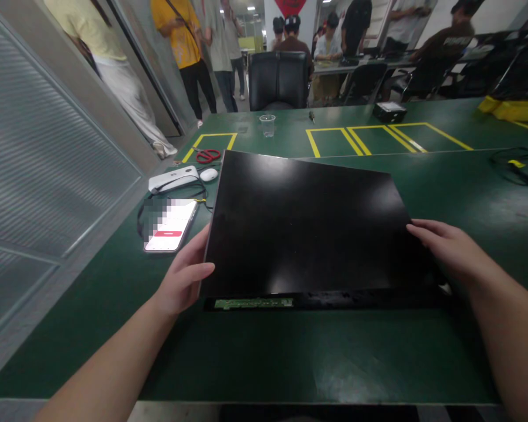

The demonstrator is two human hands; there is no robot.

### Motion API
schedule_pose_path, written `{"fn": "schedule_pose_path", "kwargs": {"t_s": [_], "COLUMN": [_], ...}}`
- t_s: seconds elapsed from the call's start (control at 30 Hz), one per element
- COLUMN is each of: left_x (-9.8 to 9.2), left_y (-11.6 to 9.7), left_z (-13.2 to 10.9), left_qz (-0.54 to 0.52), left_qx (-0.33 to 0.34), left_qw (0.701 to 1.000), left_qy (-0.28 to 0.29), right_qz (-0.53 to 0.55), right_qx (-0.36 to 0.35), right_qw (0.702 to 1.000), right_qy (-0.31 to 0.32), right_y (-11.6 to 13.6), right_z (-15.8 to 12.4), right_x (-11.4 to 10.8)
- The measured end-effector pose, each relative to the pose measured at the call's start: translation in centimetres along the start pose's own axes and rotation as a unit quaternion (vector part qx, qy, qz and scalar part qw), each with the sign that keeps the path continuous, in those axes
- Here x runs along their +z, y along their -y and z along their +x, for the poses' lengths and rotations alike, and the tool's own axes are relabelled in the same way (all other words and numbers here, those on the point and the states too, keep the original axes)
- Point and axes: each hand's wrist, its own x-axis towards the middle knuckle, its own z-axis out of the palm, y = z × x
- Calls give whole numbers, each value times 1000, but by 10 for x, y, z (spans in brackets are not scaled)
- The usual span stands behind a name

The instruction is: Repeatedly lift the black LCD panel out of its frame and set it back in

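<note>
A large black flat panel is held up at a tilt over the green table. Gripping its left edge is my left hand, with the thumb on the front face and the other fingers behind. My right hand holds the right edge, thumb and fingers at the rim, partly hidden behind it. Along the panel's lower edge runs a dark strip with a green circuit board at its left part.
Left of the panel lie a lit phone, a white device, a white mouse, cables and red scissors. Beyond stand a clear cup and a black box. Black cables lie at right. People are in the background.
</note>
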Motion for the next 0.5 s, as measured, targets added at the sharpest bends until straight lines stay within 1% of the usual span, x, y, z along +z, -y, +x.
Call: {"fn": "schedule_pose_path", "kwargs": {"t_s": [0.07,0.2,0.27,0.33,0.4,0.43,0.5], "left_x": [-2,-1,-1,-1,-2,-3,-4], "left_y": [1,1,-1,-3,-4,-5,-4], "left_z": [0,0,1,1,2,2,4], "left_qz": [5,8,3,0,-3,-5,-8], "left_qx": [-7,-22,-33,-40,-31,-23,-13], "left_qw": [1000,1000,999,999,999,999,999], "left_qy": [-5,-13,-20,-24,-27,-31,-35], "right_qz": [70,122,151,191,228,226,159], "right_qx": [31,21,12,2,-19,-40,-101], "right_qw": [997,992,988,982,973,972,982], "right_qy": [3,3,-2,7,34,43,31], "right_y": [1,3,7,13,19,21,24], "right_z": [-2,-1,-2,-6,-15,-20,-28], "right_x": [3,3,-2,-11,-20,-24,-28]}}
